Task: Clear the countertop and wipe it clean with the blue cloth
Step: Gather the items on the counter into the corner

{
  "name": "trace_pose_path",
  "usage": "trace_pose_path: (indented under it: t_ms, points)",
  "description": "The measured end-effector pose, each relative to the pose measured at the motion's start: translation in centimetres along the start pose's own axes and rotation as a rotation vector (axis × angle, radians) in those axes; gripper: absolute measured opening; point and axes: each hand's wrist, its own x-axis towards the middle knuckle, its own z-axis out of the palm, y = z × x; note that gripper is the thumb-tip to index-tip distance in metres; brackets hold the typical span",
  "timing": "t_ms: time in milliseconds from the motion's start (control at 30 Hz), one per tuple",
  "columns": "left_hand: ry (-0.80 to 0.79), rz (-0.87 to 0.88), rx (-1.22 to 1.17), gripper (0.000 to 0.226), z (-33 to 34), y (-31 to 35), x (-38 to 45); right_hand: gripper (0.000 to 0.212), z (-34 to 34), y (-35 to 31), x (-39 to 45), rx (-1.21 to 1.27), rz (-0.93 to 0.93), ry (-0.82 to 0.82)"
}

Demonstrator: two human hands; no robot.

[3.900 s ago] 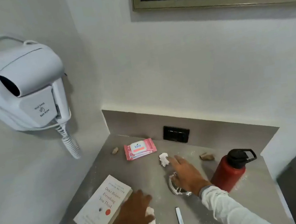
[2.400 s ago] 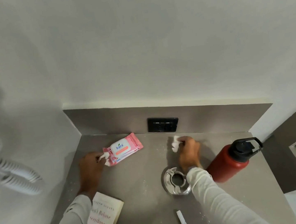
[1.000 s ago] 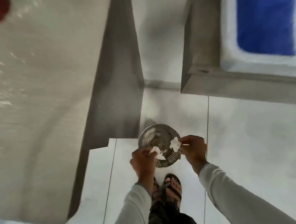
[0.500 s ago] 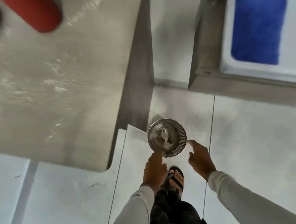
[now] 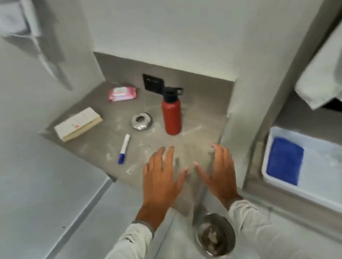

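The grey countertop [image 5: 197, 108] is dusted with white powder. On it stand a red bottle [image 5: 172, 116] with a black cap, a round metal lid [image 5: 141, 121], a white marker with a blue cap [image 5: 123, 145], a book [image 5: 78, 123] and a pink wipes pack [image 5: 122, 93]. The blue cloth [image 5: 284, 160] lies in a white tray [image 5: 332, 175] to the right. My left hand [image 5: 161, 180] and my right hand [image 5: 217, 170] hover over the counter's near edge, both empty with fingers spread.
A metal bin [image 5: 215, 233] with paper scraps inside stands on the floor below my hands. A wall-mounted hair dryer [image 5: 21, 25] hangs at upper left. A black socket [image 5: 153, 82] sits on the backsplash. White fabric [image 5: 332, 73] hangs at right.
The paper scraps have dropped from both hands into the floor bin. My view has lifted from the floor to the countertop, and both empty hands have risen over its near edge.
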Motion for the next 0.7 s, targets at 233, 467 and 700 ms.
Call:
trace_pose_path:
  t_ms: [233,467,700]
  points:
    - [-0.276,-0.333,0.073,0.046,-1.4,-13.6,4.4,0.098,8.9,-7.2,6.7,0.401,0.348,-0.138]
    - [-0.435,-0.444,-0.056,0.035,1.8,-19.3,7.1,0.110,12.5,-8.6,11.0,0.430,0.510,-0.016]
    - [-0.541,-0.407,-0.009,0.031,4.5,-22.6,11.0,0.094,15.0,-9.4,15.5,0.482,0.457,0.079]
